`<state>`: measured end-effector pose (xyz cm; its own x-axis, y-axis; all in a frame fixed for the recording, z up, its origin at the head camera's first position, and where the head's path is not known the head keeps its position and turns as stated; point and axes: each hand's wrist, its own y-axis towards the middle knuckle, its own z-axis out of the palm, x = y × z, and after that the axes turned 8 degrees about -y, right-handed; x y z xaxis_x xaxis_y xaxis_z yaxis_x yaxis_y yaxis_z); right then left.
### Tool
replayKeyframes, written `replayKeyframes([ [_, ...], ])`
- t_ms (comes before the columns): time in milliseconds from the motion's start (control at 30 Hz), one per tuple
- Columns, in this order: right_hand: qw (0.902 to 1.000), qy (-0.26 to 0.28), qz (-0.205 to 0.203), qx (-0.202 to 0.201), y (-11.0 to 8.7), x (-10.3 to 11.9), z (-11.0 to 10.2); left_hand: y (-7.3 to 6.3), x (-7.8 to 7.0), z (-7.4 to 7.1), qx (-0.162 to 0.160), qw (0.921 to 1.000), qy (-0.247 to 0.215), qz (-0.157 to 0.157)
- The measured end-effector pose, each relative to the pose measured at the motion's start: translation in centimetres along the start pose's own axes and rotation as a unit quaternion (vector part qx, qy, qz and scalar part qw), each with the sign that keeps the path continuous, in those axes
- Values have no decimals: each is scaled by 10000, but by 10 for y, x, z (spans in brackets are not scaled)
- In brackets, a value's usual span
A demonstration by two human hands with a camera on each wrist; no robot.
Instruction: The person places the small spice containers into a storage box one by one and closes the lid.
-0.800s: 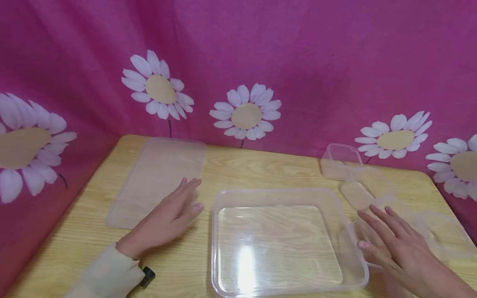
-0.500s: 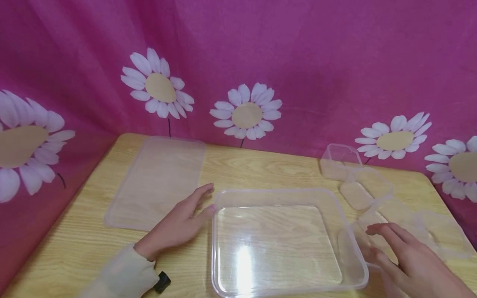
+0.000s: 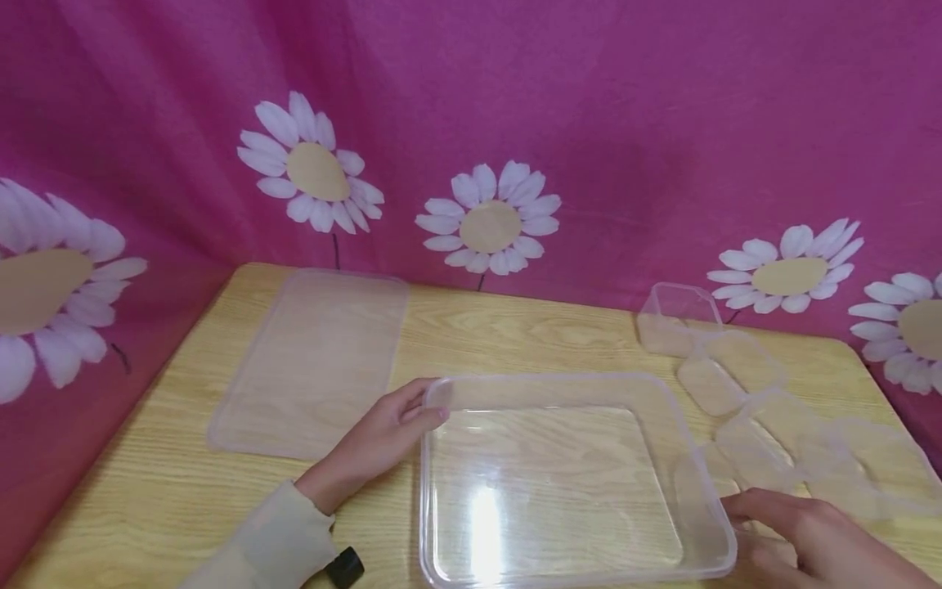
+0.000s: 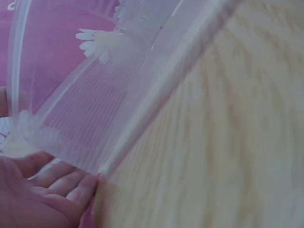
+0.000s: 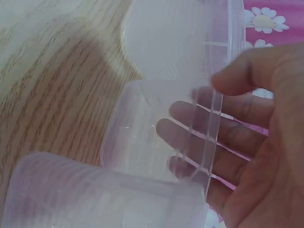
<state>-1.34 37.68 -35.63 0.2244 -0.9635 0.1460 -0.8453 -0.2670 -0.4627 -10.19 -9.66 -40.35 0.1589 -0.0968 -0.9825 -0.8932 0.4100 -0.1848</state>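
A large rectangular clear plastic container (image 3: 552,483) stands open-topped at the table's front middle. My left hand (image 3: 383,442) grips its left rim, thumb over the edge and fingers outside; in the left wrist view the fingers (image 4: 71,187) lie against the outer wall. At its right side, my right hand (image 3: 824,540) is at a small clear plastic container (image 5: 128,128). The thumb is at that container's rim on the near side, while the fingers (image 5: 175,137) show through its wall from the other side. A second small container (image 5: 104,199) sits beside it.
Several more small clear containers (image 3: 773,433) trail toward the back right corner, ending with one (image 3: 677,323) by the curtain. A flat translucent lid (image 3: 316,360) lies at the back left. A magenta daisy-print curtain (image 3: 611,123) borders the wooden table (image 3: 530,327).
My left hand has moved right from over the lid to the large container's left rim. The right hand has lowered toward the front, down to a small container beside the large one.
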Motion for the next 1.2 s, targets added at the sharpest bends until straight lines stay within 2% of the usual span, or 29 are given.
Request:
replayKeyframes([
  [133,9974,-339,-475,-425,0,0,4,1,6,-1,-71,9994,-347,54],
  [267,9911,-701,-809,-795,2,-3,8,3,13,-1,-38,9976,-639,280],
  [333,9942,-699,-585,-564,3,-1,8,5,15,0,9,9963,-735,435],
  [467,9950,-855,-310,-404,2,1,10,8,17,0,120,9954,-726,618],
  [633,9967,-740,-77,-337,2,5,9,9,17,0,129,9960,-600,647],
  [733,9980,-545,298,-146,5,12,5,9,17,0,122,9962,-582,634],
  [867,9966,-494,627,-208,4,17,3,10,17,0,127,9960,-594,649],
  [1033,9906,-884,537,-896,-2,14,4,10,18,0,100,9963,-540,657],
  [1133,9768,-1321,212,-1671,-6,10,5,10,18,-1,107,9965,-528,646],
  [1200,9620,-1563,-61,-2240,-7,9,6,10,18,-1,121,9963,-531,657],
])
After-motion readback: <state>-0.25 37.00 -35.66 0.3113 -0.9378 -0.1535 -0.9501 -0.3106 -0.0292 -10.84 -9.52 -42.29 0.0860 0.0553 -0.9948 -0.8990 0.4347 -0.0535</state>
